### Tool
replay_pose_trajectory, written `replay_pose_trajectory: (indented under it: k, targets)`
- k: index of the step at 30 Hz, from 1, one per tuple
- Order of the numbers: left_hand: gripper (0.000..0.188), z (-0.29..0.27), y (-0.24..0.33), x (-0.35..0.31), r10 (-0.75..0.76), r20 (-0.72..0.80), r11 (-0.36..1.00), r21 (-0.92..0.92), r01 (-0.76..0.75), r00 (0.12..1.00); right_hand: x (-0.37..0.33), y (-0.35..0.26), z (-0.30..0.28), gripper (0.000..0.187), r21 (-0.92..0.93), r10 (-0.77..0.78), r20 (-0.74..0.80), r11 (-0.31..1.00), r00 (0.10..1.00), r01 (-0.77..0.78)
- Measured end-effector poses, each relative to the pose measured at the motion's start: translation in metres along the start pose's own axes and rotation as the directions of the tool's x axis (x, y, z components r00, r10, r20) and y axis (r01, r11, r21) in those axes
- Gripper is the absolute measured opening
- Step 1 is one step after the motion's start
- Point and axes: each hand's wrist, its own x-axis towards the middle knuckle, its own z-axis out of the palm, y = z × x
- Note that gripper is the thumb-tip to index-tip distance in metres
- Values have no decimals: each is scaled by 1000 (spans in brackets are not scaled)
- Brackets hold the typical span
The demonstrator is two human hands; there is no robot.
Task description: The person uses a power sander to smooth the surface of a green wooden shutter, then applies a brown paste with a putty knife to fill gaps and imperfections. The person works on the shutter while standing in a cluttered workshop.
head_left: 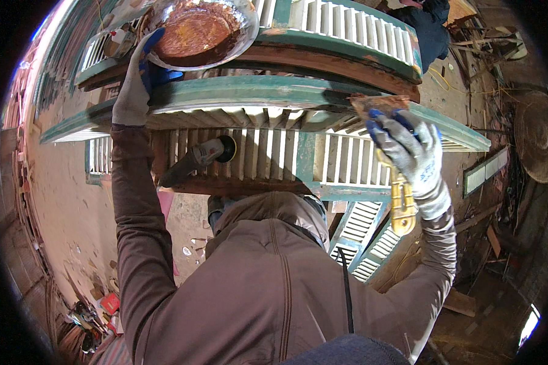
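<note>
While the left hand (134, 85), in a grey glove with blue fingertips, is closed on the rim of a shallow metal bowl (225, 36) holding red-brown stain, the right hand (411, 152) is wrapped around a paintbrush (396, 176) with a yellow handle. The bristles, loaded with the same red-brown colour, touch the top rail of a green louvred shutter (256, 91) that stands on edge before the person. A darker stretch of rail just left of the bristles appears freshly coated.

Good practice, judged from this view: keep the bowl level and close beside the rail so drips fall back into it; draw the brush along the length of the rail rather than across it; work away from the wet edge; wipe excess on the bowl's rim before each stroke, so that stain does not run down between the white slats.

An angle grinder (201, 155) with a black disc lies on the slatted panel below the rail, apart from both hands. More shutters (359, 237) lean at lower right.

Packages and signs: a small pale container (119, 39) sits at upper left beside the bowl, its label too small to make out. A red box-like item (109, 302) lies on the floor at lower left among scraps.
</note>
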Motion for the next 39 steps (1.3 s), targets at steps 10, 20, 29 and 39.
replay_pose_trajectory:
  k: [10,20,29,39]
  targets:
    - [55,3,-1,1,-2,6,999,-33,2,1000,19,-62,43,49,-41,169,-9,985,986,-170]
    - [53,5,-2,-9,26,2,999,-40,-26,1000,40,-50,-22,40,49,191,171,978,967,-202]
    - [55,21,12,-23,70,-81,985,161,-56,994,29,-55,21,49,-66,57,102,997,993,-50]
    - [56,17,8,-23,35,-130,997,69,-26,991,30,-58,-5,38,-98,235,154,970,960,-221]
